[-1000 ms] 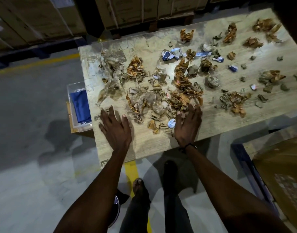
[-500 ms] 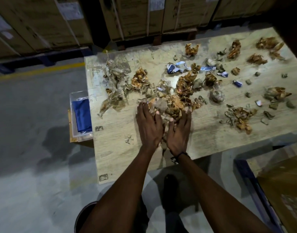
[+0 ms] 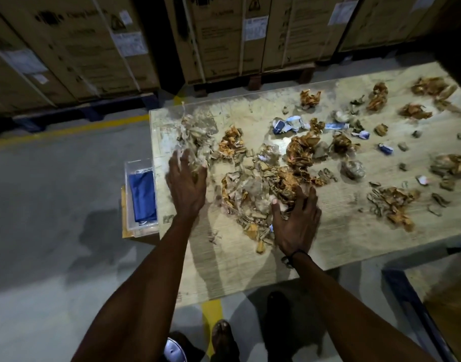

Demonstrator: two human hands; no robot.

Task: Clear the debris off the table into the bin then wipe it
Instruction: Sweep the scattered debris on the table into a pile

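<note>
Raking debris (image 3: 260, 189) on the counter (image 3: 354, 244), your left hand (image 3: 186, 182) and right hand (image 3: 297, 223) keep a wide grip; the clear tub (image 3: 140, 226) beside it holds blue cloth (image 3: 143, 195).

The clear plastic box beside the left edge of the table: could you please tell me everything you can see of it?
The clear plastic box is a long, see-through tub with thin straight walls and an open top. It stands upright below the table, against its left edge, on what looks like a cardboard piece on the floor. Inside lies a folded blue cloth filling most of it. No debris shows in it. Neither hand touches it; the left hand is nearest, over the tabletop.
</note>
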